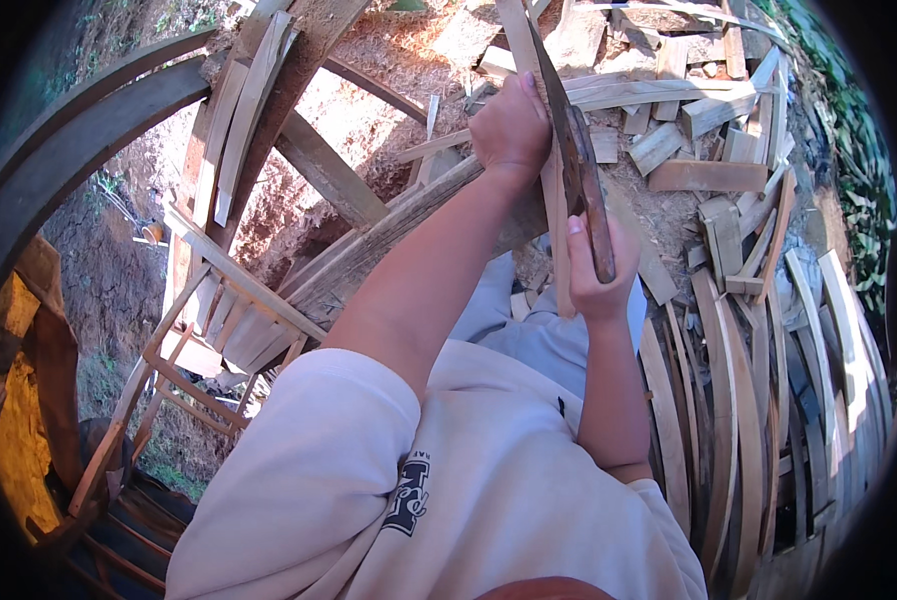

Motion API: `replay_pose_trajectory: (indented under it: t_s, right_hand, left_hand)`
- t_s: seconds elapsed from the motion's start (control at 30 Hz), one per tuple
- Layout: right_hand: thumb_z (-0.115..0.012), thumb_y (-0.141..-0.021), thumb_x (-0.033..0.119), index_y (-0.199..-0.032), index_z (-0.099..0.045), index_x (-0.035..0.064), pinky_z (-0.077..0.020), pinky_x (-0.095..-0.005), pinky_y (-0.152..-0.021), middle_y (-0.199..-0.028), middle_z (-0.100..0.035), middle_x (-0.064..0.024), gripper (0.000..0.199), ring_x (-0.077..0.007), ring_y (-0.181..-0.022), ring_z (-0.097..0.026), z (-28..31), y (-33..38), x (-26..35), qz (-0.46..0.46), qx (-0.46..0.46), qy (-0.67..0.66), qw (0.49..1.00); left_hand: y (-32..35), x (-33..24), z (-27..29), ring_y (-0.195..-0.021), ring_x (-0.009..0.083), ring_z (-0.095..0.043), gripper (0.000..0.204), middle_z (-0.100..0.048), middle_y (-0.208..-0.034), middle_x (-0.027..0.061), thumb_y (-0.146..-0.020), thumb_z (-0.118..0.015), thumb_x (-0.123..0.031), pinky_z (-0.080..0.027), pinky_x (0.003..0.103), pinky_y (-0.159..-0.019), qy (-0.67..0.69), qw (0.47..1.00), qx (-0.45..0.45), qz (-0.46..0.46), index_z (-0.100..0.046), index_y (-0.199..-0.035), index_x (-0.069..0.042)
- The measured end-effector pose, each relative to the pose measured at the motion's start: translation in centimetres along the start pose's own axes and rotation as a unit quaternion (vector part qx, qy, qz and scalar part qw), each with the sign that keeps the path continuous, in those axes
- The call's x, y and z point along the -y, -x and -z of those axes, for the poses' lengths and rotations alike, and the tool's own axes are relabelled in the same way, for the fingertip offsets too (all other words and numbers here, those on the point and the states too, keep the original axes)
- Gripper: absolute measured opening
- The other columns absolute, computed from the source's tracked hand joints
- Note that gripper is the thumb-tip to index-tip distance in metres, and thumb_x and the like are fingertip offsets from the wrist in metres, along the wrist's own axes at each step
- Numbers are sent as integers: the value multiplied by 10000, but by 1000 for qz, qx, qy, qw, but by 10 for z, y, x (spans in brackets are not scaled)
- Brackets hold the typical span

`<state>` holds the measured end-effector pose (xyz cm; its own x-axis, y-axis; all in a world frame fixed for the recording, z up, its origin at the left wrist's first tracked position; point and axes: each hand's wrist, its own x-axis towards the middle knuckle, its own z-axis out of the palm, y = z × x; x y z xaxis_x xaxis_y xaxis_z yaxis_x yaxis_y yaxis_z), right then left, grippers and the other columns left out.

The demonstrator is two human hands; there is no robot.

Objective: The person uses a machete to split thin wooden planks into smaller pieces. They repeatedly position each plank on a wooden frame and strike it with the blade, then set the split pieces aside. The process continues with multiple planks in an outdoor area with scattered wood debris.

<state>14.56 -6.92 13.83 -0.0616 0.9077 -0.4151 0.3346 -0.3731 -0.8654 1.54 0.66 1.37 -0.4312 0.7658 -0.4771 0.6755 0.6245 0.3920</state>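
Note:
A long pale wooden strip [557,235] stands lengthwise in front of me, running from beyond my left hand down toward my lap. My left hand [512,128] is closed at its left edge, gripping it partway along. My right hand [607,262] is wrapped round the worn brown wooden handle [597,215] of what looks like a handsaw. Its dark, narrow-looking blade [559,100] points away from me, close along the strip's right side. Whether blade and strip touch, I cannot tell. The fingers of my left hand are partly hidden behind the wrist.
Weathered beams [369,245] lie before me on the left. Offcut blocks [709,177] and sawdust [649,205] cover the ground at the far right. Long curved-looking boards [729,420] are stacked at my right. A wooden chair frame [194,390] stands at the left.

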Motion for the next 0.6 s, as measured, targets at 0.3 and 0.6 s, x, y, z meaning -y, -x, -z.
replay_pose_trajectory:
  t_s: [0.3,0.6]
  right_hand:
    - [-673,-961,107,-781,-591,2,-374,-324,-519,-603,-529,-36,224,-103,-560,-487,-3,-43,-18,-8,28,-63,998]
    - [-654,-963,116,-785,-595,24,-410,-341,-516,-590,-542,-56,208,-152,-513,-519,-3,9,-40,53,-4,10,999]
  left_hand:
    - [0,2,-4,-756,448,-705,497,-719,-790,204,-1130,-310,-397,-535,574,-717,-7,1000,-23,1,-652,-962,-79]
    - [-3,5,-8,-733,406,-720,467,-726,-771,181,-1116,-371,-401,-539,544,-689,-18,999,-42,2,-666,-943,-82]
